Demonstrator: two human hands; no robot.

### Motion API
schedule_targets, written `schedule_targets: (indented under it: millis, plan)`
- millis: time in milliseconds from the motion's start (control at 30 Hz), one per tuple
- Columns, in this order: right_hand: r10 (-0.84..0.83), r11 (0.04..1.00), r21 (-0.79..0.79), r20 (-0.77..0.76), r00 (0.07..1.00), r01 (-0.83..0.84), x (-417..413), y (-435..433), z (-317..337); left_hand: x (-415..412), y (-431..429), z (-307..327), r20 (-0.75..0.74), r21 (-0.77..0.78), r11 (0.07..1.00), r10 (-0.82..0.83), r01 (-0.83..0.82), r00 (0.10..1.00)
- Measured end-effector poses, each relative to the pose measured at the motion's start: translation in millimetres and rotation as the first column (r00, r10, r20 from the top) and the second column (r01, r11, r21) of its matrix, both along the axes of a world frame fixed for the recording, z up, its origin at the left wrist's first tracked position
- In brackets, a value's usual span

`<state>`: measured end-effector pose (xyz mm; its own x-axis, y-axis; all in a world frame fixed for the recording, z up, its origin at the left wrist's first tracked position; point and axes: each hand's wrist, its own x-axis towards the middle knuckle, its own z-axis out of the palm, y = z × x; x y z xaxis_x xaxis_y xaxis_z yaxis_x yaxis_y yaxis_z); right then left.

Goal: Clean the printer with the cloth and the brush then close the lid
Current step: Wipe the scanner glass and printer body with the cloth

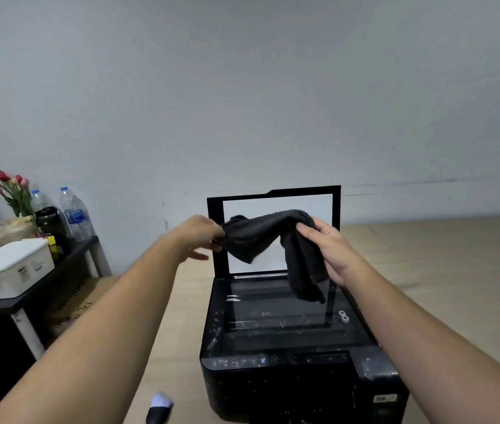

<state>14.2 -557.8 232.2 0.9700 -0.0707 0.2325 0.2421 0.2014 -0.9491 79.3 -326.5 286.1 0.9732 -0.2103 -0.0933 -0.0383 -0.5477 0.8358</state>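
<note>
Holding a dark cloth (pixel 276 240) stretched in the air, the person stands over the printer (pixel 291 341). The left hand (pixel 198 235) pinches one bunched end between thumb and fingers; the right hand (pixel 323 244) grips the other side, fingers curled over the fabric, and a loose tail hangs down from it to just above the scanner glass (pixel 273 310) without clearly touching it. The cloth is held in front of the raised lid (pixel 276 231), which stands nearly upright with its white backing facing me.

Below, the glass and the black top around it are speckled with pale dust and bits, thickest along the left edge and near the control buttons (pixel 244 361), and two small white rings (pixel 344 315) lie at the right of the glass. By that look, wiping has hardly begun. A dark, white-tipped object at the bottom edge may be the brush (pixel 159 408), though I cannot be sure; it lies on the wooden surface (pixel 444 286) beside the printer, untouched. So cloth work, brushing and shutting the lid all seem left.
</note>
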Motion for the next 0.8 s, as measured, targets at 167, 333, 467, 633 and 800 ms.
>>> schedule_targets:
  millis: [167,333,467,633,800]
  plan:
    - [-0.043,0.995,-0.086,0.109,0.993,0.052,6,25,5,-9,-27,-35,0.128,-0.153,0.965,-0.196,0.215,0.972]
    - [-0.105,0.982,-0.136,0.169,0.98,0.128,11,43,-20,-16,-52,-63,0.104,-0.467,0.84,-0.258,0.276,0.961]
    - [-0.22,0.937,-0.237,0.177,0.959,0.258,18,46,-34,-14,-53,-80,0.008,-0.535,0.803,-0.303,0.26,0.953]
    - [-0.176,0.857,-0.468,0.129,0.976,0.216,33,20,-43,-2,-31,-97,0.008,-0.339,0.941,0.018,-0.015,1.0]
    - [0.011,0.486,-0.874,0.014,1.0,0.007,49,5,-77,5,6,-157,0.132,0.049,0.969,0.233,-0.241,0.964]
